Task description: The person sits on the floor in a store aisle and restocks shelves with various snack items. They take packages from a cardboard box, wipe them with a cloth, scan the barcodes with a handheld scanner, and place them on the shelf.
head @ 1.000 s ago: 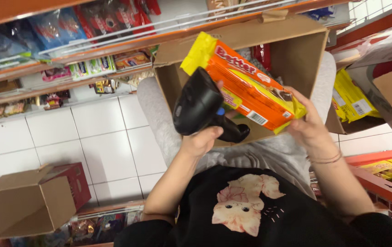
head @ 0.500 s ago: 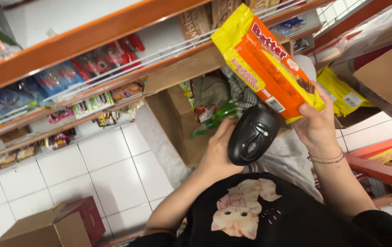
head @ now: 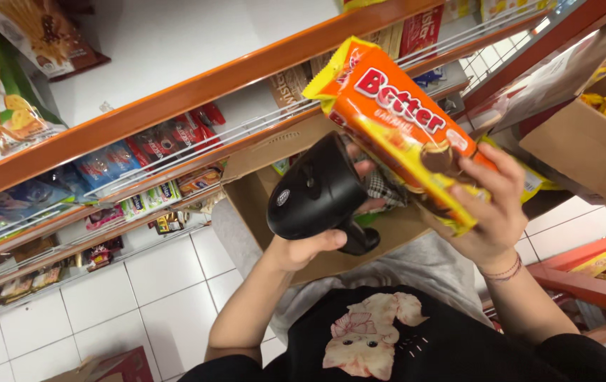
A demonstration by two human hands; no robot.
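**Scanner and biscuit pack held over an open box**

The left hand (head: 310,244) is closed around the grip of a black scanner (head: 317,191), thumb wrapped across the handle, the scanner's rounded head tilted up and to the left. The right hand (head: 490,212) grips an orange and yellow biscuit pack (head: 395,127) by its lower end, fingers (head: 490,173) spread over the front face and the thumb hidden behind. The pack slants from upper left to lower right, its printed front turned to the camera, its crimped yellow end pointing toward the shelf (head: 197,88). Scanner and pack sit just beside each other, the scanner's head near the pack's lower left edge; whether they touch cannot be told.

Below both hands an open cardboard box (head: 260,194) rests on the person's lap, over grey trousers; a checked cloth shows inside it. A thin bracelet (head: 504,269) circles the right wrist. The orange shelf runs diagonally behind, with snack packets (head: 133,159) in its wire-fronted rows. Another cardboard box (head: 586,148) stands at right, yellow packs showing at its top. White floor tiles (head: 140,297) lie at lower left.
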